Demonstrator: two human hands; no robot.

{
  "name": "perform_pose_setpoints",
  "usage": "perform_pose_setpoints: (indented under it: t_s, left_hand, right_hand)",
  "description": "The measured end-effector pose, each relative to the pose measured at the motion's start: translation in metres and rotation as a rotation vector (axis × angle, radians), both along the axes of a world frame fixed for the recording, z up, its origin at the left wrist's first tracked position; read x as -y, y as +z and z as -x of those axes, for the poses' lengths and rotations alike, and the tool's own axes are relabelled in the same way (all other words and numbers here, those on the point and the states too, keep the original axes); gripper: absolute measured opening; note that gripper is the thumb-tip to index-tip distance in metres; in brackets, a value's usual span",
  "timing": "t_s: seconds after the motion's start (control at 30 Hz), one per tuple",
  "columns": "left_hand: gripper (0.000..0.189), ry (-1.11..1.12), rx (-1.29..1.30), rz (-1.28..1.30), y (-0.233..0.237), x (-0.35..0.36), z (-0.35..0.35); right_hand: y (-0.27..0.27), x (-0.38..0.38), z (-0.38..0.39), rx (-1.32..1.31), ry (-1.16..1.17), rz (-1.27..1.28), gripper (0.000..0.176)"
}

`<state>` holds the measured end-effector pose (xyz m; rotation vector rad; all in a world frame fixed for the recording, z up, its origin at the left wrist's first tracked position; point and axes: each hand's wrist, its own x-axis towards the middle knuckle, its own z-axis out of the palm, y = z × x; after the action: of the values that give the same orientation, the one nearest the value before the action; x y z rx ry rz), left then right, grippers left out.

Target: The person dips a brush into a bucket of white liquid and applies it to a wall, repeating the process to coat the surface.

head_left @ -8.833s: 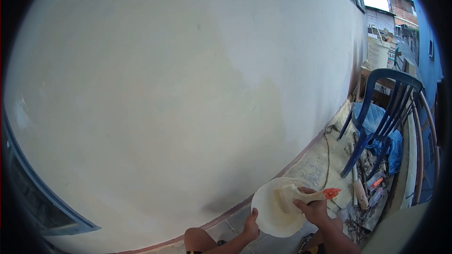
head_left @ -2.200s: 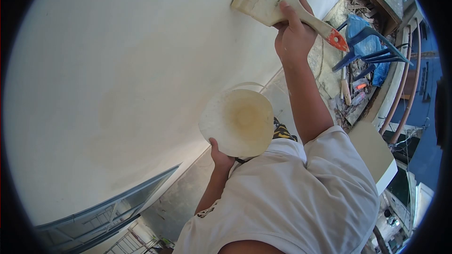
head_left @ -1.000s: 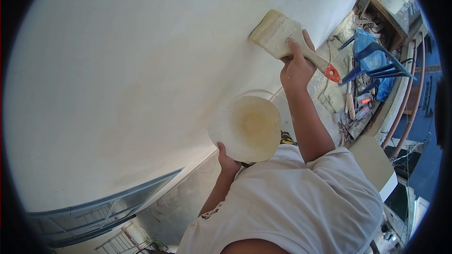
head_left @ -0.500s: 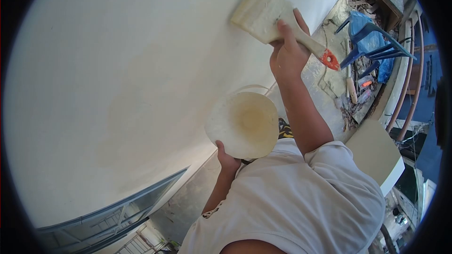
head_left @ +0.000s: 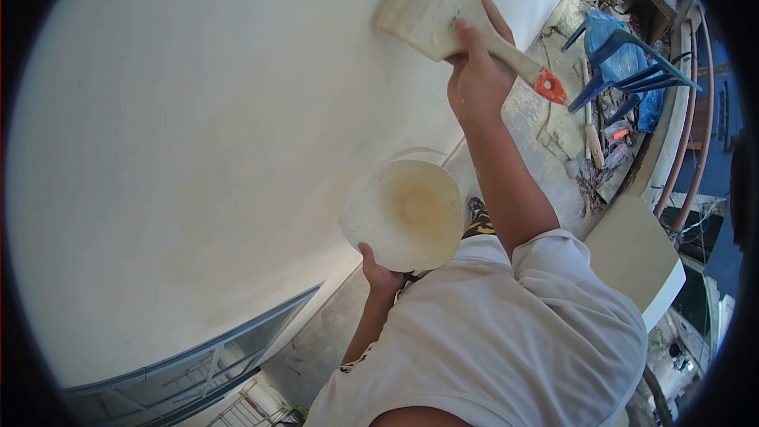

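In the upper middle of the head view, my right hand (head_left: 481,83) is closed round a wide flat paintbrush (head_left: 434,13), thumb on its flat side. The brush has a pale, paint-coated head and a handle with a red, holed end. Its bristles lie against the whitish wall (head_left: 198,111). Lower down, my left hand (head_left: 379,270) grips a pale bucket (head_left: 360,202) by its side, with the thumb at the rim and the other fingers hidden beneath. Inside the bucket is a shallow yellowish-white residue or liquid, and its thin handle loops toward the wall.
A blue plastic chair (head_left: 624,55) stands on the littered floor at the upper right, near bottles and scraps. A railing (head_left: 686,134) runs along the right side. A pale board or box (head_left: 632,249) sits beside my shoulder. A grey-framed window (head_left: 198,356) is at the lower left.
My right hand and the paintbrush have moved slightly up and left along the wall. The bucket in my left hand has shifted a little down and left in view.
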<state>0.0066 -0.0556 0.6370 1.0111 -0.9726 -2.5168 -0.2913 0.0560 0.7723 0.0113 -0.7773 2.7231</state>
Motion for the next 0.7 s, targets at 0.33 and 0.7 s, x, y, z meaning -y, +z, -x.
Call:
perform_pose_setpoints:
  t_s: [0.33, 0.7]
  left_hand:
    - [0.068, -0.035, 0.031, 0.014, -0.003, -0.001, 0.0]
    - [0.067, -0.038, 0.039, 0.007, -0.001, -0.014, 0.008]
  right_hand:
    - [-0.125, -0.011, 0.03, 0.261, 0.006, -0.246, 0.044]
    - [-0.036, -0.036, 0.064, 0.006, 0.003, -0.072, 0.046]
